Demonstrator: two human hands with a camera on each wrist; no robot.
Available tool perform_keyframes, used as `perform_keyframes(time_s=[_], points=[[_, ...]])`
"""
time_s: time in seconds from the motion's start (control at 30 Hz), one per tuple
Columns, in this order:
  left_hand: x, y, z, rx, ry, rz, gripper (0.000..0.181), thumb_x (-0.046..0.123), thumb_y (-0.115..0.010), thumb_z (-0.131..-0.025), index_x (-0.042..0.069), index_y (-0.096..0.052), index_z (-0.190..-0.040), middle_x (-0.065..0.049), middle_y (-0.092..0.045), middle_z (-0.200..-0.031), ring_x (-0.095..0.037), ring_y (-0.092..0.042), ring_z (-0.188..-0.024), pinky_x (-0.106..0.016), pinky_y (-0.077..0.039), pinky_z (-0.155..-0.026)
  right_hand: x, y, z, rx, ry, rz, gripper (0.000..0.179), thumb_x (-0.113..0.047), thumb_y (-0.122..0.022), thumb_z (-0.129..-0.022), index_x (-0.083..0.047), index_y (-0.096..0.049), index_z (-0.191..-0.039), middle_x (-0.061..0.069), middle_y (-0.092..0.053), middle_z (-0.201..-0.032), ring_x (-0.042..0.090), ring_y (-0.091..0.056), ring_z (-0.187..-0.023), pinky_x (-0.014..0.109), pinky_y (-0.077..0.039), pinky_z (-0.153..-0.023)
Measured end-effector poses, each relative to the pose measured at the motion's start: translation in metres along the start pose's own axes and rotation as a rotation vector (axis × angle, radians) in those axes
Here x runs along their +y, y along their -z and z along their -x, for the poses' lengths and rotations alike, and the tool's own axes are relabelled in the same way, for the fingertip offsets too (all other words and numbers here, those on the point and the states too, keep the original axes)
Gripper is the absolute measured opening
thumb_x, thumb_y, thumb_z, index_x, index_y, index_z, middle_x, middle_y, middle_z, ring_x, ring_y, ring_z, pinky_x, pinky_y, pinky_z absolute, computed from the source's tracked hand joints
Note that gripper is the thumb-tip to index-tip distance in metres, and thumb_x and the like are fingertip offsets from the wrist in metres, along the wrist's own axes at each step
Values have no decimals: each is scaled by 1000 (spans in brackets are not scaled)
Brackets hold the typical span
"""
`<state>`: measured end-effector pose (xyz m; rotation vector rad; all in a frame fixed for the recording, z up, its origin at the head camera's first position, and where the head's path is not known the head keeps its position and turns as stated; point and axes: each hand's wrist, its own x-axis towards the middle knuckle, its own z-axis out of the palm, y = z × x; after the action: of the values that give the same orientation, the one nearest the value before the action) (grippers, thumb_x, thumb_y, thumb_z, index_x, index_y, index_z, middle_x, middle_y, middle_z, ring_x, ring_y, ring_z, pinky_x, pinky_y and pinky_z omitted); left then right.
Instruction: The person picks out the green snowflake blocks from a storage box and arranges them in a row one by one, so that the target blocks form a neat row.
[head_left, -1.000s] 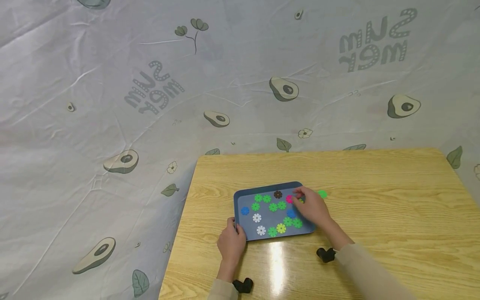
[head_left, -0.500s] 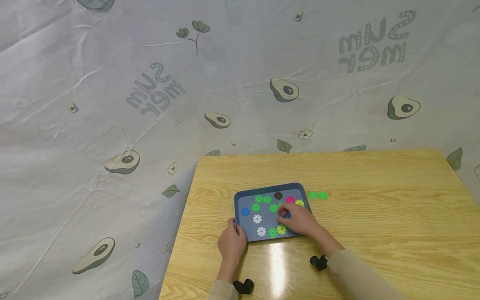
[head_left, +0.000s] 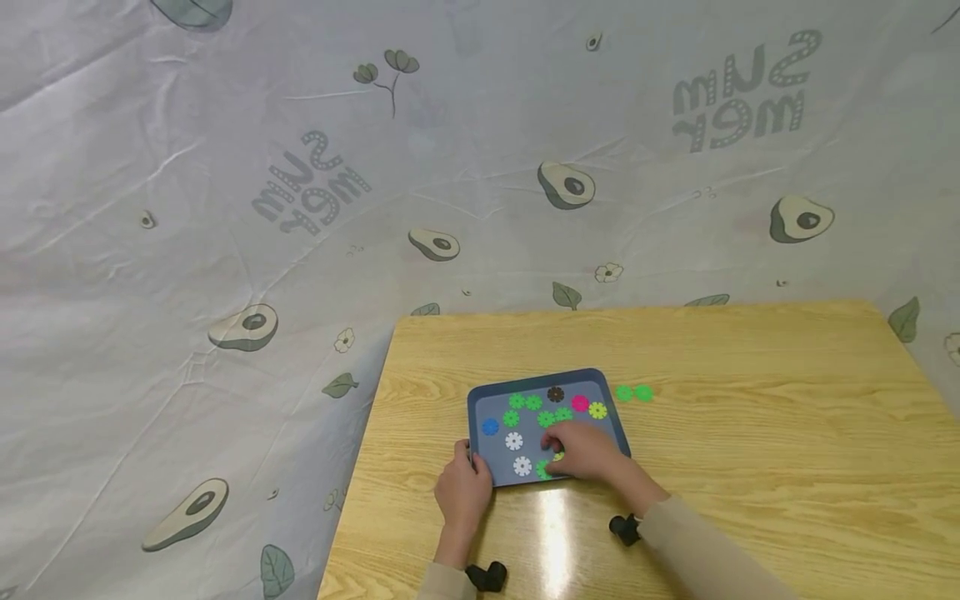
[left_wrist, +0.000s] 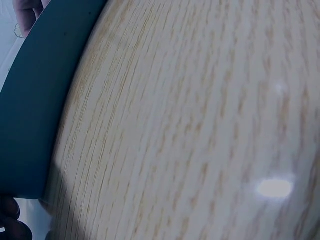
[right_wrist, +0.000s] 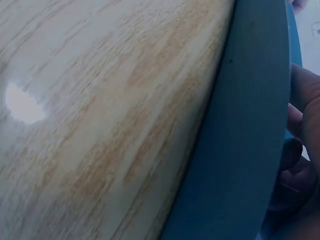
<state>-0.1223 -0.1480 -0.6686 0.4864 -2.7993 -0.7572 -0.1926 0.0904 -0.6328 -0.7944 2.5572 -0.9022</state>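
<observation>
My left hand (head_left: 463, 492) grips the near left corner of a shallow blue-grey tray (head_left: 480, 400), thumb over the rim. My right hand (head_left: 588, 452) is over the tray's near right part, fingers bent downward with a gap between thumb and forefinger. In that gap a yellow snowflake-shaped disc (head_left: 558, 457) partly shows, and a green notched disc (head_left: 543, 470) lies by the thumb tip. My right palm hides other discs. In the right wrist view, the tray wall (right_wrist: 235, 120) partly covers the fingers (right_wrist: 306, 85); no held disc shows.
Several flat notched discs lie in the tray, including a blue one (head_left: 490, 427), a white one (head_left: 513, 441), a brown one (head_left: 555, 394) and a pink one (head_left: 580, 403). Two green discs (head_left: 634, 392) lie on the wooden table (head_left: 750, 417), right of the tray.
My right hand has moved from the tray's far right side toward its near middle, uncovering the pink and yellow discs and a second green disc on the table. The left hand stays put.
</observation>
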Motion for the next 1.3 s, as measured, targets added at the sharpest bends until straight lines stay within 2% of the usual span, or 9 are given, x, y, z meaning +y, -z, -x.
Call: perform_keyframes(time_s=[0.23, 0.57, 0.7, 0.97, 1.3], points=[[1, 2, 3, -11, 5, 2, 26, 21, -63, -97, 9, -68, -119, -4, -62, -63, -17, -49, -46, -37, -35, -43, -3, -4, -2, -34, -21, -3, 32, -24, -93, -76, -15, -75, -101, -3, -61, -85, 11, -53, -75, 37, -47, -69], [1, 2, 2, -13, 8, 5, 25, 21, -64, -97, 9, -68, -119, -6, -63, -64, -18, -50, -47, -38, -36, -44, -13, -2, -2, -67, -16, 23, 20, -19, -91, -79, -16, -75, -90, -4, -64, -87, 11, -56, -79, 40, -50, -71], [2, 2, 1, -8, 5, 4, 25, 20, -63, -97, 9, -68, -118, -5, -62, -64, -19, -50, -47, -39, -35, -44, -15, -2, -2, -68, -20, 27, 20, -18, -90, -79, -16, -74, -89, -3, -63, -87, 12, -55, -78, 41, -49, -69], [3, 3, 0, -10, 15, 5, 26, 21, -63, -97, 9, -69, -119, -5, -62, -63, -18, -48, -46, -38, -35, -44, -13, -3, -4, -58, -30, 12, 22, -18, -90, -78, -17, -71, -87, -4, -63, -90, 13, -58, -82, 42, -51, -74], [2, 3, 0, 5, 5, -3, 26, 20, -63, -96, 8, -68, -119, -7, -64, -65, -21, -52, -47, -39, -36, -44, -7, -1, -5, -71, 41, -9, 19, -16, -86, -80, -19, -69, -86, -10, -63, -83, 6, -57, -76, 35, -49, -69]])
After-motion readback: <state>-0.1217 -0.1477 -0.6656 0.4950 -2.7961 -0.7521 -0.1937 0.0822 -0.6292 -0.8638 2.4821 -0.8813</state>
